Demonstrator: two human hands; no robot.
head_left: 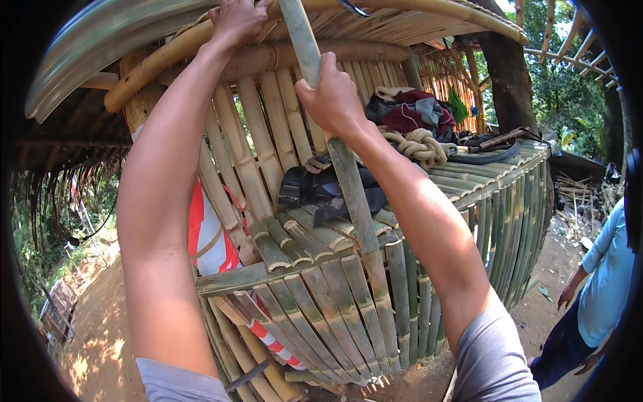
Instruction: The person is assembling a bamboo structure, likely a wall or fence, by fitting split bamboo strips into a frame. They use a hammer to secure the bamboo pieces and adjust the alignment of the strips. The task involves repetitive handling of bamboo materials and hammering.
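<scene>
My right hand is closed around a long, flat bamboo slat. The slat slants from the top edge, past my fist, down across the front of a bamboo bench. High at the upper left, my left hand is raised against the curved bamboo roof pole. Its fingers look curled and are partly cut off by the picture's edge, so what they grip is hidden. Right of the slat's upper end, a dark, curved, shiny tip pokes into view. Black straps with buckles lie on the bench behind the slat.
Thick coiled rope and a pile of bags and cloth rest on the bench's right part. A red-and-white striped sheet hangs at its left. Corrugated metal roofing juts overhead. A person in a light blue shirt stands at the right.
</scene>
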